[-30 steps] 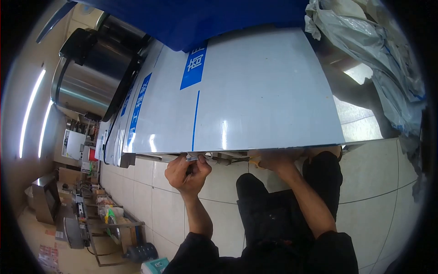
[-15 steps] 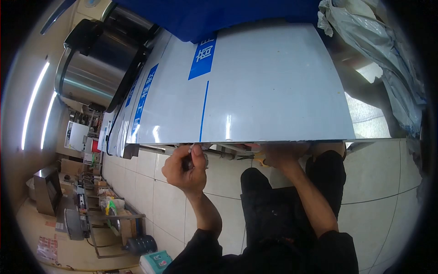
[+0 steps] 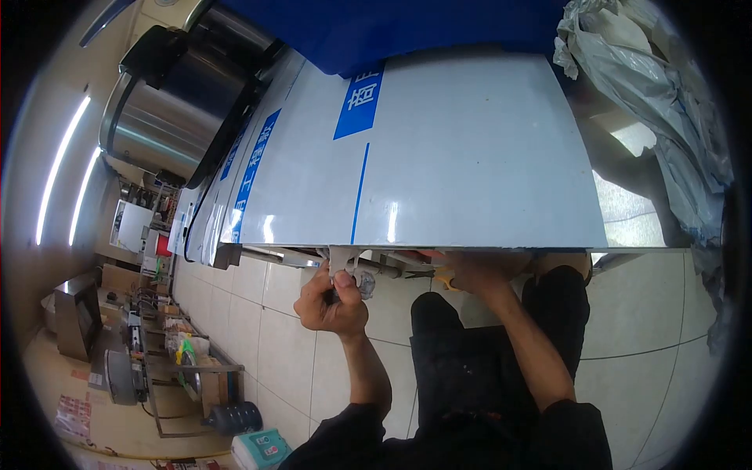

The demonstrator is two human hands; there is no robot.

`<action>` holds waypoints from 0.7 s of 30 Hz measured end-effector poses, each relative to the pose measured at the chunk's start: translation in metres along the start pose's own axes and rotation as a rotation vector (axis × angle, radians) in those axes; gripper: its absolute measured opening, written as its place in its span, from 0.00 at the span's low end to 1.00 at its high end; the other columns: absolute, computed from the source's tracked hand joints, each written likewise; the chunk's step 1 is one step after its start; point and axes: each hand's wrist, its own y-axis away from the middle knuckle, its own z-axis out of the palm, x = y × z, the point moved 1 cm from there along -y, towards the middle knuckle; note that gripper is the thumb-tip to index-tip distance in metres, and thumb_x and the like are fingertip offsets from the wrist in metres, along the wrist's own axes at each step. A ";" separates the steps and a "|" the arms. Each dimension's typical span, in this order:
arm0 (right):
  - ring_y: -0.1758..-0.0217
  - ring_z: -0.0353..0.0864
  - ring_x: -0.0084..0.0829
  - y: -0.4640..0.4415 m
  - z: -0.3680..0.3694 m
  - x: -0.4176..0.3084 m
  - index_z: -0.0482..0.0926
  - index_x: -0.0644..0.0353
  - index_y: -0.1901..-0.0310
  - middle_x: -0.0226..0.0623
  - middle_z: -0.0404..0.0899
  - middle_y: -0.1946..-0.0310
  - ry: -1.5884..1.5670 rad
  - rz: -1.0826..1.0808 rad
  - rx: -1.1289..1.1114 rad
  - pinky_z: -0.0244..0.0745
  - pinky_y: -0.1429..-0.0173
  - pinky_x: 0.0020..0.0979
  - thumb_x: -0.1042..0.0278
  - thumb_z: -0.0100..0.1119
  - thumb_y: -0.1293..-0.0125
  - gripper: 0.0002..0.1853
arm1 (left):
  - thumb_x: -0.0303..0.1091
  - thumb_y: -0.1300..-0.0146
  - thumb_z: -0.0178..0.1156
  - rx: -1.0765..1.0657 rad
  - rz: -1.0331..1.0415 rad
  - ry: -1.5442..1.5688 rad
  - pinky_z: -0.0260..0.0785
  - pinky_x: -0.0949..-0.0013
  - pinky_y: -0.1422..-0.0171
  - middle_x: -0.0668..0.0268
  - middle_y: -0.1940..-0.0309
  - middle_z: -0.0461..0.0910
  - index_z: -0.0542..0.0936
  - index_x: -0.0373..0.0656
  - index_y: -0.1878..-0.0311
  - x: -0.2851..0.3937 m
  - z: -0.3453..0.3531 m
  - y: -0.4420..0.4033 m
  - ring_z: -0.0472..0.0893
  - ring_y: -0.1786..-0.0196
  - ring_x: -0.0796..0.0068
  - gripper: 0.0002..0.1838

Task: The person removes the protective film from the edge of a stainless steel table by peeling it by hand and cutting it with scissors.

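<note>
My left hand (image 3: 335, 304) is just below the near edge of a white, film-covered tabletop (image 3: 470, 157), its fingers closed on a pale, crumpled strip of plastic film (image 3: 342, 260). The strip runs up toward the edge, and a clear crumpled bit hangs beside the thumb. Farther right, my right hand (image 3: 484, 270) is partly under the same edge, so most of its fingers are hidden. Yellow-handled scissors (image 3: 444, 280) stick out from it, dark blades pointing left.
Blue-lettered bands mark the tabletop film. A blue bin-like object (image 3: 439, 27) and crumpled grey plastic (image 3: 642, 102) lie on top. Steel cookers (image 3: 168, 98) stand at left. Pipes or legs run beneath the edge. A shelf (image 3: 180, 399) and teal-and-white box (image 3: 262, 450) are at lower left.
My left hand has moved down and slightly right, away from the edge, and more of the pale strip shows. My right hand and the scissors stay nearly in place.
</note>
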 end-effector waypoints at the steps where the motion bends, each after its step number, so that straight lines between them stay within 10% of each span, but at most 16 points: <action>1: 0.52 0.80 0.45 -0.001 0.001 0.001 0.80 0.62 0.56 0.47 0.80 0.58 0.062 -0.035 0.044 0.75 0.49 0.44 0.71 0.67 0.53 0.19 | 0.31 0.44 0.61 0.024 -0.038 0.056 0.73 0.72 0.67 0.63 0.85 0.74 0.74 0.31 0.77 -0.001 0.000 0.002 0.72 0.81 0.78 0.13; 6: 0.51 0.80 0.45 -0.003 0.004 0.001 0.79 0.60 0.54 0.45 0.81 0.58 0.158 -0.054 0.048 0.75 0.49 0.43 0.69 0.68 0.53 0.21 | 0.34 0.43 0.60 0.026 -0.189 0.494 0.64 0.79 0.73 0.67 0.86 0.70 0.75 0.29 0.72 0.009 0.010 -0.013 0.69 0.81 0.81 0.14; 21: 0.58 0.81 0.46 -0.002 0.013 0.005 0.79 0.61 0.63 0.45 0.81 0.68 0.111 -0.056 0.075 0.74 0.54 0.45 0.66 0.68 0.56 0.17 | 0.22 0.50 0.66 -0.138 0.104 -0.187 0.53 0.84 0.80 0.72 0.90 0.70 0.77 0.39 0.76 0.025 0.005 -0.036 0.64 0.88 0.88 0.06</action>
